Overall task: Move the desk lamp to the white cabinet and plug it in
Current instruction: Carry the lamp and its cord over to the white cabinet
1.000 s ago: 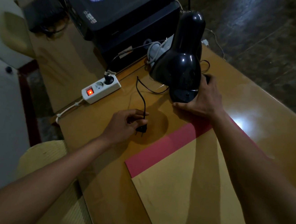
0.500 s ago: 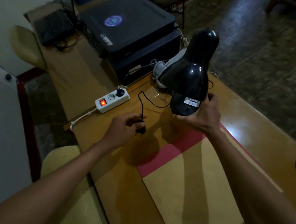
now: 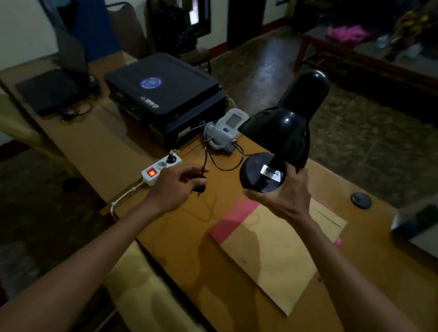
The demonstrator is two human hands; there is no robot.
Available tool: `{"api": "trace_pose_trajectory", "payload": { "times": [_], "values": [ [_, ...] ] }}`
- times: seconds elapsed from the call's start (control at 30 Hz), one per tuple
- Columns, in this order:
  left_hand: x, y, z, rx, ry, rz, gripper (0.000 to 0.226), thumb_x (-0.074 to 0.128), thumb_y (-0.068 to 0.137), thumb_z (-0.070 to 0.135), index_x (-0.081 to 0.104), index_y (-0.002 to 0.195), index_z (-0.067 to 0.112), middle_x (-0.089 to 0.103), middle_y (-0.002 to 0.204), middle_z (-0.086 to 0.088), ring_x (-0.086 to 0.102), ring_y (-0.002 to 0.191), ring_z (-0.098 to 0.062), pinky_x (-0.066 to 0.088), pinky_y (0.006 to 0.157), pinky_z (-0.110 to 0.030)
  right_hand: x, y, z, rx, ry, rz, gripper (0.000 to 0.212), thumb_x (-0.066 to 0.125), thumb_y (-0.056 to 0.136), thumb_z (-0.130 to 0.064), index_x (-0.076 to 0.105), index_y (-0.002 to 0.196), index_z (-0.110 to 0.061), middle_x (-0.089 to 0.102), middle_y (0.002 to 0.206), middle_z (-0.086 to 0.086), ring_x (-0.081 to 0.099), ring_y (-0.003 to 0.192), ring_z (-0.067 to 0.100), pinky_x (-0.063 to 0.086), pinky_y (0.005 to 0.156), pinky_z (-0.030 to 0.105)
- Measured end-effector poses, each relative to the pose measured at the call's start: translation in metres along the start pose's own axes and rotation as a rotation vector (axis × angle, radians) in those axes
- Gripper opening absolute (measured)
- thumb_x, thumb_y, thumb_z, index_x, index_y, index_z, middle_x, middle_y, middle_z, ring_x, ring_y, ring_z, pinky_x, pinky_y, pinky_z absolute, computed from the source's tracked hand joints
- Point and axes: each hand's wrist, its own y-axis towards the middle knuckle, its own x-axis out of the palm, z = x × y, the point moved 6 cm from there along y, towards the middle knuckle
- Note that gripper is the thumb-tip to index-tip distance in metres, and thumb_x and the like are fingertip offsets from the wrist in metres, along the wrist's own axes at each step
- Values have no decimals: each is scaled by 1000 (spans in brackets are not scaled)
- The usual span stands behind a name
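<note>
Glossy black metal desk lamp (image 3: 282, 134) lifted clear of the long tan wooden desk (image 3: 178, 242), tipped so its round base with a white label faces the camera. Right hand (image 3: 283, 196) clamped under that base from five o'clock, presumably for carrying. Left hand (image 3: 177, 186) at nine o'clock of the base, fingers pinched on the small black plug (image 3: 200, 189), likely keeping the thin black cord (image 3: 213, 160) from dragging. White power strip with a red switch (image 3: 160, 169) just beyond. White cabinet not identifiable.
</note>
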Motion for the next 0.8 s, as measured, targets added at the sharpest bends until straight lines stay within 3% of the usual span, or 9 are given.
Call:
{"api": "trace_pose_trajectory", "payload": {
  "times": [0.1, 0.2, 0.37, 0.53, 0.63, 0.73, 0.8],
  "values": [
    [10, -6, 25, 98, -18, -69, 27, 71, 90, 18, 72, 117, 20, 74, 97, 7, 71, 86, 5, 58, 78, -13, -38, -46, 1, 71, -32, 60, 114, 79, 38, -82, 52, 131, -21, 49, 123, 6, 49, 107, 20, 47, 73, 27],
    [33, -12, 56, 198, -44, -155, 25, 71, 90, 15, 73, 115, 18, 75, 92, 5, 70, 80, 13, 54, 71, -6, -78, -89, 12, 173, -68, 126, 114, 79, 37, -83, 51, 131, -26, 49, 123, 3, 51, 109, 21, 52, 78, 30],
    [90, -24, 122, 330, -81, -296, 26, 70, 91, 15, 72, 116, 16, 77, 88, 2, 71, 74, 11, 51, 68, -4, -150, -155, 39, 309, -227, 220, 118, 75, 38, -86, 51, 134, -22, 54, 123, 6, 47, 101, 14, 34, 66, 14],
    [157, -50, 194, 467, -159, -439, 26, 72, 89, 10, 73, 115, 15, 74, 86, 4, 70, 71, 12, 49, 66, -2, -227, -216, 63, 368, -225, 390, 110, 79, 36, -80, 53, 128, -25, 49, 121, 3, 53, 105, 20, 55, 82, 34],
    [199, -72, 236, 574, -182, -538, 28, 72, 89, 11, 72, 116, 19, 73, 91, 10, 72, 76, 9, 51, 68, -4, -272, -256, 76, 401, -258, 480, 107, 82, 38, -78, 48, 128, -31, 42, 120, -4, 50, 105, 14, 54, 83, 32],
    [242, -101, 280, 703, -186, -617, 30, 70, 90, 13, 68, 118, 23, 69, 92, 18, 67, 80, 17, 49, 68, 0, -314, -302, 93, 480, -286, 551, 109, 82, 38, -79, 42, 130, -35, 45, 128, 4, 52, 112, 20, 54, 86, 34],
    [272, -124, 308, 749, -191, -672, 29, 68, 92, 14, 69, 121, 17, 72, 95, 11, 67, 80, 17, 49, 68, -1, -341, -336, 107, 564, -309, 575, 115, 79, 37, -82, 40, 135, -34, 42, 135, 5, 47, 115, 17, 48, 88, 30]
  ]
}}
